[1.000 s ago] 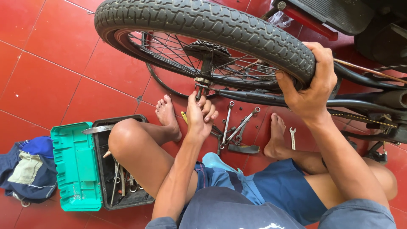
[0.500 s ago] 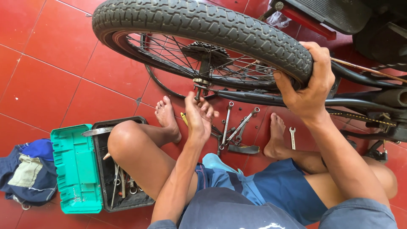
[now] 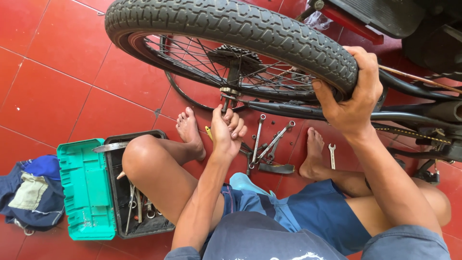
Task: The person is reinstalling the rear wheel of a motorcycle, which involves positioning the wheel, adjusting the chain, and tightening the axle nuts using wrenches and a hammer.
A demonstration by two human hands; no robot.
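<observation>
The left hand (image 3: 227,131) is closed around a small tool at the axle nut (image 3: 226,92), fingers curled tight; what kind of tool cannot be told. Up and to the right, the right hand (image 3: 350,98) clamps over the tyre (image 3: 231,21), thumb on the tread. The wheel looks heavy and stiff, its knobbly rubber grippy, best held at the tread, not the thin spokes (image 3: 202,58). Below the left hand lie spanners (image 3: 269,142); left of it, a green toolbox (image 3: 86,188) on the red tiled floor (image 3: 57,72).
</observation>
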